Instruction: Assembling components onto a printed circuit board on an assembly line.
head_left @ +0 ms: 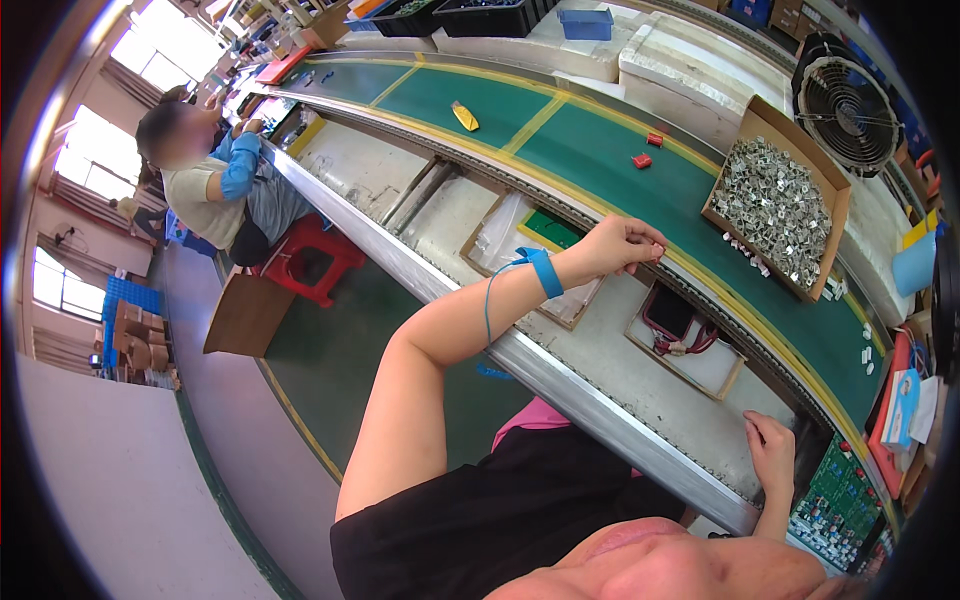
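Observation:
My left hand (617, 247), with a blue wrist strap (546, 274) and thin cord, reaches over the near rail of the green conveyor belt (590, 140). Its thumb and fingers are pinched together; whatever sits at the tips is too small to name. Low on the right, my right hand (772, 455) hovers by the metal bench (640, 370), fingers loosely apart, holding nothing visible. Beside it lies a green circuit board (832, 498) carrying several components. Beyond the left hand, two small red parts (642, 161) rest on the belt. Right of them is a cardboard box (838, 180) full of small metal pieces.
A yellow-handled tool (464, 116) lies farther along the belt. Shallow trays in the bench hold a dark device with a red cord (672, 312) and a green board (553, 229). Small white parts (867, 350) sit at right, below a black fan (848, 105). A co-worker (215, 175) sits far left.

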Demonstrator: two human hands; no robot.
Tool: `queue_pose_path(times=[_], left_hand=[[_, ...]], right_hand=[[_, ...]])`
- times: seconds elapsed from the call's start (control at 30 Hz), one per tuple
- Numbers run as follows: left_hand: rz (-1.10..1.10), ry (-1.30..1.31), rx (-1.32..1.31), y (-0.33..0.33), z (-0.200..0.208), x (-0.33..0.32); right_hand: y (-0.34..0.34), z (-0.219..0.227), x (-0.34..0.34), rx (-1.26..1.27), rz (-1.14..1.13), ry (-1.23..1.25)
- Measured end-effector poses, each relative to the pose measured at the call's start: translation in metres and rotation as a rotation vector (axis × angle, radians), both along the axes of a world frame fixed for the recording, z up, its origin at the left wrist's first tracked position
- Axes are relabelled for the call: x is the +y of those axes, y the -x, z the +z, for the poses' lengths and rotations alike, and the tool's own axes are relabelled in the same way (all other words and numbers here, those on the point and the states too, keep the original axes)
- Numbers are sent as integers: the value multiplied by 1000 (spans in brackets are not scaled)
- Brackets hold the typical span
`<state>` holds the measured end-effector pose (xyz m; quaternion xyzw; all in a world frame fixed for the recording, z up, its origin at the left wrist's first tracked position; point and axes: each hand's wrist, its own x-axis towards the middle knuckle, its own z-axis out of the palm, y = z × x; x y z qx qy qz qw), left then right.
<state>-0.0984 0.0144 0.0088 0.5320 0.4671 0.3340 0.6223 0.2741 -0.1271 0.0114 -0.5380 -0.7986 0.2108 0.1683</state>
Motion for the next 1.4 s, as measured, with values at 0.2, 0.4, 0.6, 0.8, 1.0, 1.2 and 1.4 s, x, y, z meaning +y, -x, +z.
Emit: queue_pose_path(times=[0.2, 0.4, 0.6, 0.8, 1.0, 1.2, 1.4], left_hand=[[-3, 4, 8, 1, 0, -2], [-20, 10, 15, 1, 3, -1], [20, 16, 88, 4, 2, -1], [3, -29, 105, -6, -2, 5], [42, -35, 100, -2, -6, 4], [36, -24, 90, -6, -3, 2], [41, -21, 91, -3, 0, 0]], right_hand=[[-1, 1, -1, -17, 7, 24], [2, 1, -2, -16, -8, 6], [-1, -2, 2, -37, 4, 15], [-14, -7, 2, -62, 55, -29], [-17, -12, 3, -86, 101, -42], [-20, -16, -5, -137, 104, -46], [-18, -15, -5, -140, 120, -27]])
